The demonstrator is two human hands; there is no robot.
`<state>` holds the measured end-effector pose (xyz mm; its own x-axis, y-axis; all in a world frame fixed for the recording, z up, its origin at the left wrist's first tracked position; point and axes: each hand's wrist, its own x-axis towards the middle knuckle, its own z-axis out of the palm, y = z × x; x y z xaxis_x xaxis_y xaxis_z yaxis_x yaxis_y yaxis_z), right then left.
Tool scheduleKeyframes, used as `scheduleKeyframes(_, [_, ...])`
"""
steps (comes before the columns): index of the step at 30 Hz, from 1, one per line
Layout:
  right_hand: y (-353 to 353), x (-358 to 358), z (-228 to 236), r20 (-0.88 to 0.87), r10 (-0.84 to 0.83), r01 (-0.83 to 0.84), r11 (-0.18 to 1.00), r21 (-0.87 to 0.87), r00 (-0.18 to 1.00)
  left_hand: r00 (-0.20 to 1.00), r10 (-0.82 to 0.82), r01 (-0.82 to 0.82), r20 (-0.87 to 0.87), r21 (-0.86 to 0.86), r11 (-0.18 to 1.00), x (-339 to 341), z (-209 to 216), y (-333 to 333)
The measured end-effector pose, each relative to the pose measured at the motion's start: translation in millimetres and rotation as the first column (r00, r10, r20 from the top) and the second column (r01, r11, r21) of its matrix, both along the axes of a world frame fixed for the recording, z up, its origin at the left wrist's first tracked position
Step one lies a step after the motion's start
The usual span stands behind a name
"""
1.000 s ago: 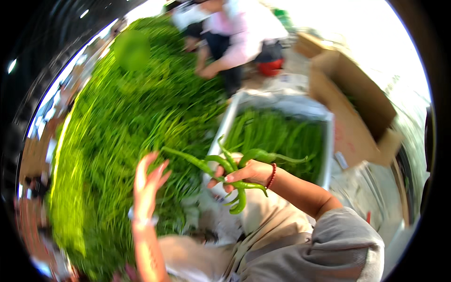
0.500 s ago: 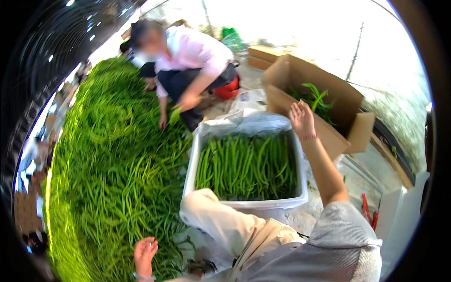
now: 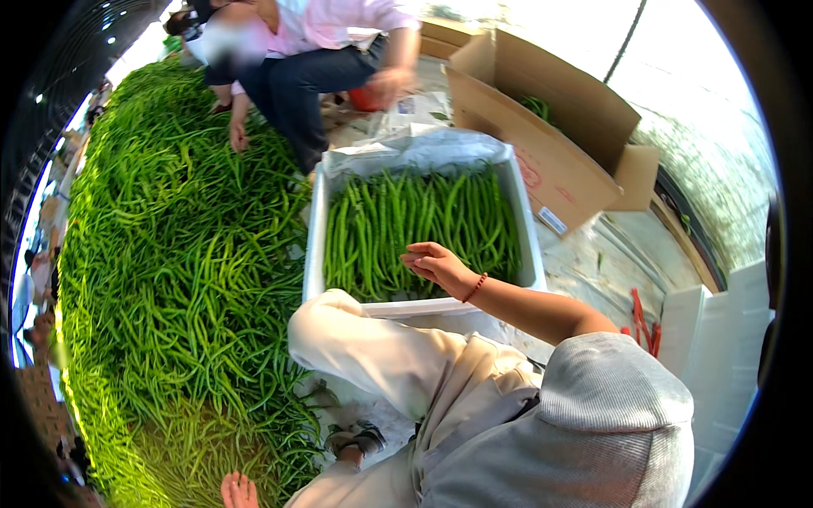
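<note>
Long green chili peppers lie side by side in a white foam box lined with clear plastic, in front of my knees. My right hand, a red bead bracelet at its wrist, hovers over the near part of these peppers. Its fingers stretch leftward, slightly bent, and I see nothing in them. At the bottom edge, beside the big heap of loose green peppers, my left hand is partly cut off by the frame. Its visible fingers point up, a little apart, and hold nothing.
A co-worker in a pink shirt sits at the far side, one hand on the heap. Right of the foam box stands an open cardboard box with some greenery inside. Red-handled tools and white foam panels are at the right.
My right hand has come back from the cardboard box to above the foam box. My left hand has dropped toward the bottom edge. The view has tilted downward.
</note>
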<state>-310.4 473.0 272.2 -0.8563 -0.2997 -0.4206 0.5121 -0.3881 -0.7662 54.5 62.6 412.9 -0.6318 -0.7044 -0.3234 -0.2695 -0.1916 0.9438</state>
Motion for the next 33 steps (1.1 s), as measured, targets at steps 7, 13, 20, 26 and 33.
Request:
scheduleKeyframes(7, [28.7,83.1,-68.2,-0.028,0.216,-0.198,0.934,0.296,0.976,0.999,-0.05,0.05,-0.007,-0.067,0.997,-55.8,2.4,-8.9])
scheduleKeyframes(13, [-0.8,85.2,-38.6,-0.222,0.533,-0.286,0.707,0.646,0.816,0.99,-0.032,0.051,0.137,-0.138,0.989,-40.7,-1.4,-13.4])
scheduleKeyframes(20, [-31.2,105.2,-33.2,-0.25,0.804,-0.42,0.514,0.748,0.539,0.994,0.043,-0.019,0.1,-0.231,0.973,-6.2,17.3,-1.3])
scheduleKeyframes(26, [-3.6,104.2,-33.9,-0.317,0.767,-0.378,0.575,0.726,0.558,0.998,0.034,-0.019,0.048,-0.285,0.958,-28.7,44.7,27.6])
scheduleKeyframes(33, [-19.7,102.1,-57.1,-0.354,0.773,-0.331,0.57,0.752,0.526,0.993,0.109,-0.115,-0.038,-0.283,0.952,26.9,2.4,-12.6])
